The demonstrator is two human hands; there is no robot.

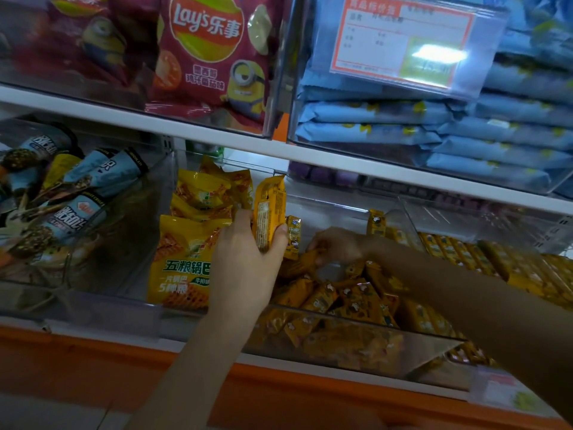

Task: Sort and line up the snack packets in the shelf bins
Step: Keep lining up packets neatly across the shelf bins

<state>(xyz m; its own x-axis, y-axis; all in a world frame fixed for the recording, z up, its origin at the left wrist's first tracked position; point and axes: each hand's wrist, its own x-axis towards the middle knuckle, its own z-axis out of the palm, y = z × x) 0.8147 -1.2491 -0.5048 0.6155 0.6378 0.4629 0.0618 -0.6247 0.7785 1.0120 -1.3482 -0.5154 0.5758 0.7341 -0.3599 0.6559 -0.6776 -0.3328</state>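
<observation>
Just above the middle bin, the left hand [245,259] holds a tall yellow foil packet [269,212] upright. Its fingers [242,216] wrap the packet's left edge and its thumb presses the right edge, so the packet stands clear above the knuckles. A small yellow wrapped packet [293,234] stands on end just beside that thumb, to its right.

Further right, the right hand [336,246] reaches down into the clear plastic shelf bin [440,347]. Its fingers curl onto a small orange-yellow packet [302,263] at the top of a loose heap of small yellow packets [356,296]. The hand is in shadow, so whether that packet is lifted off the heap cannot be told.

Behind the right forearm, a neat row of yellow packets [459,252] stands side by side. To the left of the left hand, large yellow snack bags [183,262] stand stacked front to back in their own compartment. On the shelf above lie flat blue packets [372,116] and a red crisp bag [210,51].
</observation>
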